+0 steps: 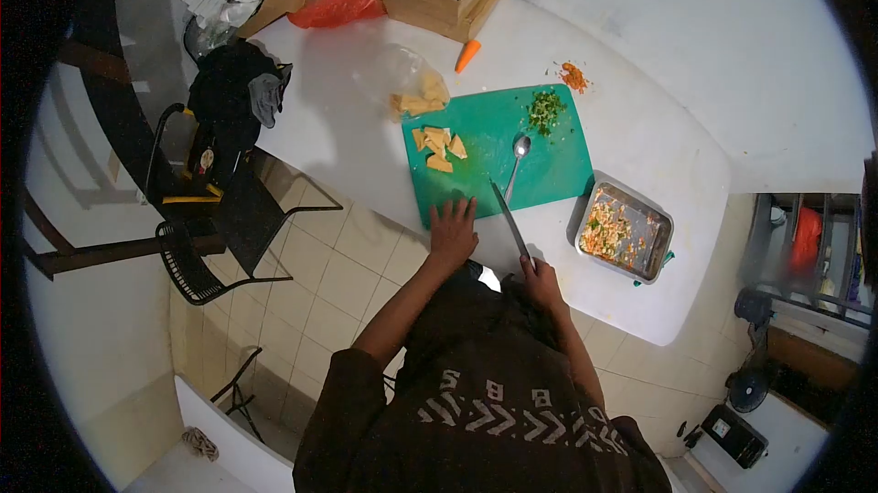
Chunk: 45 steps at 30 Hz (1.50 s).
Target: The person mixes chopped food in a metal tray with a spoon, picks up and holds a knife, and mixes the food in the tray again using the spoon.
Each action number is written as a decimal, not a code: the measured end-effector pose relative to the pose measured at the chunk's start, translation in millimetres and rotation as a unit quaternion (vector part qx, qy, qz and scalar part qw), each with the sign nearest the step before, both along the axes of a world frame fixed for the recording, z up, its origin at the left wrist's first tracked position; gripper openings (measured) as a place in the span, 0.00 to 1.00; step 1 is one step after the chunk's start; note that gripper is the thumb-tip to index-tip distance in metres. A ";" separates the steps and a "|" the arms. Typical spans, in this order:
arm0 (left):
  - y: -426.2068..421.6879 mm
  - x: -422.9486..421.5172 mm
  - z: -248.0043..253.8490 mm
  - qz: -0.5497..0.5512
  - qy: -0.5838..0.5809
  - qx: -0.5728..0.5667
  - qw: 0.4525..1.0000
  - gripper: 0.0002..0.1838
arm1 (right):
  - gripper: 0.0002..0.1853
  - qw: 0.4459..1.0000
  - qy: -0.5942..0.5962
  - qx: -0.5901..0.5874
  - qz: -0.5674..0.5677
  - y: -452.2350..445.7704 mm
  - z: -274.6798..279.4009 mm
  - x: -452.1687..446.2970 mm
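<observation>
Nearest my camera is the wearer's dark patterned shirt (512, 406), with a bare forearm reaching from each sleeve to the white table (338, 127).

In my head view, the left hand (455, 232) lies palm down with its fingers slightly apart, gripping nothing, fingertips over the near left corner of the green board (466, 187). The right hand (543, 283) is closed around the handle of the knife (513, 224), just off the board's near edge. The blade slants away from that hand and to the left, its tip above the board; I can't tell whether it touches.

The yellow chunks (437, 147) sit on the board towards its far left corner, straight beyond the left hand and apart from it. Just right of the blade, I see the spoon (519, 164), bowl pointing at the far edge. The chopped greens (545, 112) are heaped by the far right corner.

Around the board, the clear bag (419, 91) with more yellow pieces is at its far left corner, and the carrot (467, 56) lies past its far edge. The orange shreds (574, 78) lie just beyond the far right corner. The metal tray (625, 228) of chopped mix stands right of the board, near the table's near edge.
</observation>
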State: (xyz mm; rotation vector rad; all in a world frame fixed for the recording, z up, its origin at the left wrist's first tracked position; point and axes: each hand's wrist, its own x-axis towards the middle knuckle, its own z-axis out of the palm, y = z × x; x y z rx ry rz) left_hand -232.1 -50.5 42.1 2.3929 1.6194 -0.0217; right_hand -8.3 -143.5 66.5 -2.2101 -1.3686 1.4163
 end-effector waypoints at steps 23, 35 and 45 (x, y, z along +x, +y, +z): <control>0.6 -13.9 -0.8 -0.097 0.077 -0.034 0.992 0.43 | 0.30 0.998 -0.018 0.022 0.054 -1.4 -5.8 6.9; 24.4 5.5 11.8 -0.042 0.025 -0.105 0.993 0.47 | 0.28 0.990 -0.082 0.092 0.067 14.1 -15.7 12.0; 46.5 18.1 -2.1 -0.034 0.019 -0.102 0.994 0.50 | 0.29 0.990 -0.087 0.105 0.036 20.4 -24.5 8.9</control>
